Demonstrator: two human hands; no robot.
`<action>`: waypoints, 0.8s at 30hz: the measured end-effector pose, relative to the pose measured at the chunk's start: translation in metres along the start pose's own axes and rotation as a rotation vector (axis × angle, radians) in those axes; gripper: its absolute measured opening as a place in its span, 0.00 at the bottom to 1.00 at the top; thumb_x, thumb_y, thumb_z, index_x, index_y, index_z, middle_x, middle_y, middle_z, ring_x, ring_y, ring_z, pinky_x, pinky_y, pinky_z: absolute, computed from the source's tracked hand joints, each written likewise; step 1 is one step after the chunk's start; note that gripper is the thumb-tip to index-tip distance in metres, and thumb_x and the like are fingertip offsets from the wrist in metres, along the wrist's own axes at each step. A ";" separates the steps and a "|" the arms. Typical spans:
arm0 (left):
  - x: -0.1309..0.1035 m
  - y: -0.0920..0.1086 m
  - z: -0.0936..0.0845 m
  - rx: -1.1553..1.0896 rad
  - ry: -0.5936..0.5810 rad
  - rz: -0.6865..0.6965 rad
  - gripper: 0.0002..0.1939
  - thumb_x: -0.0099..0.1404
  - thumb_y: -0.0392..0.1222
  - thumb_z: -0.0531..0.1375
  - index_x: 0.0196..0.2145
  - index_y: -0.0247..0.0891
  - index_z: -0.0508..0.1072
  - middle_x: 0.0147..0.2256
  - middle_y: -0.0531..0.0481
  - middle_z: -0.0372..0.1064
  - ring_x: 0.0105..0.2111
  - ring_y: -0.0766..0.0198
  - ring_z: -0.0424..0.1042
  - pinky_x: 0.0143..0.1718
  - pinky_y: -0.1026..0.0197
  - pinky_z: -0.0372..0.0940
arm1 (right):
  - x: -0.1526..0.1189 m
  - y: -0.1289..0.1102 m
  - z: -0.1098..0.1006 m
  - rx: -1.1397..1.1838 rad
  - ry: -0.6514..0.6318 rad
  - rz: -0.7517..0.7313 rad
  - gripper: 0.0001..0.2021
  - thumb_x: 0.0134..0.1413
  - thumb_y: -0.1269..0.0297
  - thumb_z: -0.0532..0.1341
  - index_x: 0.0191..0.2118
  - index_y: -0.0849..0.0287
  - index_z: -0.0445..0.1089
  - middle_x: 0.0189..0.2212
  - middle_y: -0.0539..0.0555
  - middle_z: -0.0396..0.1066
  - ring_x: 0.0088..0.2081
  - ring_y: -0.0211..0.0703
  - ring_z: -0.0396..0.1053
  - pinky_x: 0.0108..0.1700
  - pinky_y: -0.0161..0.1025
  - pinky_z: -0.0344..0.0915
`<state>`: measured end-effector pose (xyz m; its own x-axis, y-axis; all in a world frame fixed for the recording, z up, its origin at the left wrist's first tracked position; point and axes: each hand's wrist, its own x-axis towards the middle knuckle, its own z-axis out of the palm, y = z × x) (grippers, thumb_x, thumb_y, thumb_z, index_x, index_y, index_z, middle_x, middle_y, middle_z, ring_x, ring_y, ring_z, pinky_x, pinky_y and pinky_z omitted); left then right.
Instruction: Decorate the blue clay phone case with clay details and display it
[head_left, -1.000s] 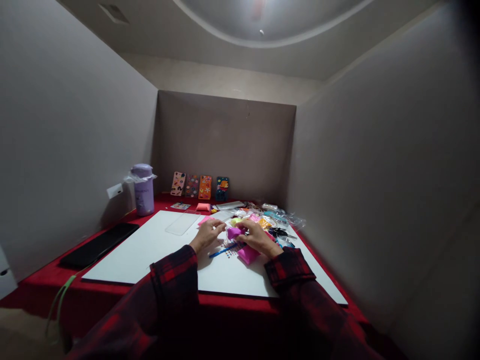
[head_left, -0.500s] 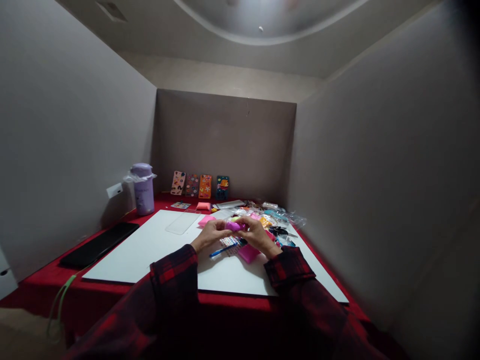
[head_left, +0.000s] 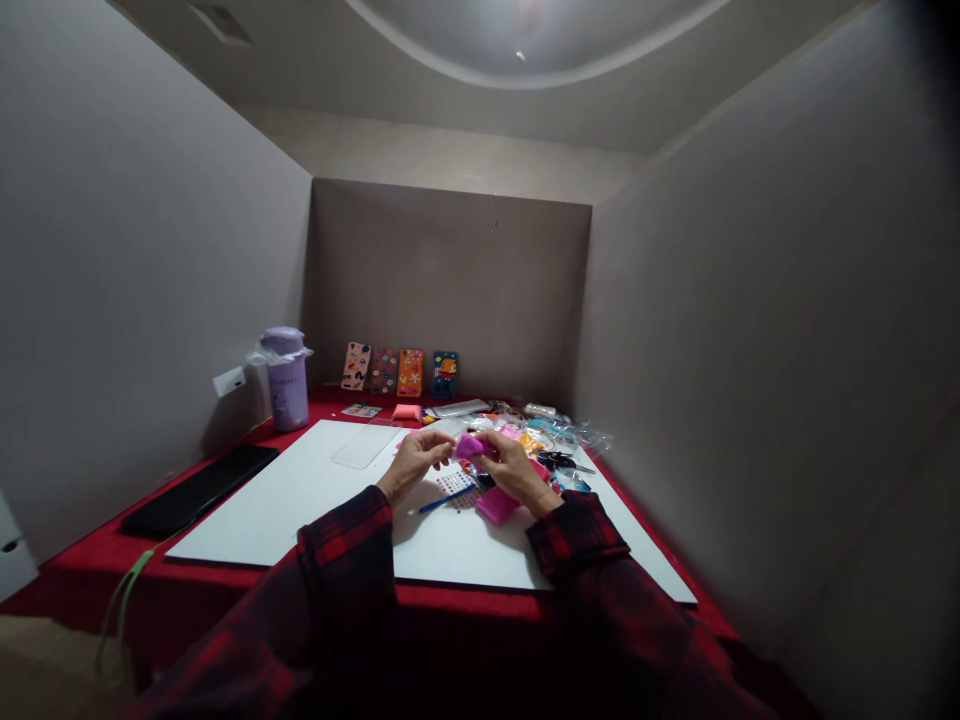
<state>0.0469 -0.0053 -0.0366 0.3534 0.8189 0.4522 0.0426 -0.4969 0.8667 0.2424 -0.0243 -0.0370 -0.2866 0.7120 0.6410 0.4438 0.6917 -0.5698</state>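
A soft purple lump, which looks like modelling clay in thin wrapping, is held up over the white board. My right hand has its fingers closed around the lump's right side. With thumb and fingers pinched, my left hand grips the pale left edge of the same piece. Beneath the hands lie a blue pen-like tool and a sheet of small coloured dots. A magenta packet rests under my right hand. Left of my hands is a clear phone case, flat on the board.
Four-sided decorated phone cases, such as an orange one, lean at the back. Packets and clear bags are heaped at the back right beside black scissors. On the left stand a lilac bottle and a long black case.
My left hand has shifted slightly left, from around the purple lump to its edge. The lump now stands more upright in my right hand, and more of the dotted sheet shows.
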 end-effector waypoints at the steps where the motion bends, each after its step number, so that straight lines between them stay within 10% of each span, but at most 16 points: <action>1: 0.000 0.000 0.000 -0.007 -0.001 0.001 0.08 0.63 0.42 0.59 0.33 0.32 0.71 0.24 0.56 0.66 0.22 0.71 0.65 0.26 0.64 0.63 | 0.000 0.000 0.000 -0.001 0.001 0.004 0.09 0.54 0.62 0.59 0.41 0.57 0.71 0.32 0.51 0.71 0.33 0.40 0.66 0.36 0.37 0.63; 24: -0.002 0.003 0.003 0.042 -0.045 -0.048 0.09 0.62 0.42 0.60 0.31 0.32 0.72 0.23 0.56 0.67 0.20 0.72 0.65 0.22 0.67 0.61 | -0.002 -0.001 -0.001 -0.046 0.000 0.020 0.08 0.53 0.64 0.59 0.39 0.58 0.72 0.31 0.51 0.71 0.32 0.39 0.65 0.35 0.35 0.62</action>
<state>0.0490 -0.0088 -0.0357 0.3913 0.8291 0.3993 0.0996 -0.4695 0.8773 0.2433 -0.0269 -0.0370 -0.2772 0.7255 0.6299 0.4876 0.6711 -0.5584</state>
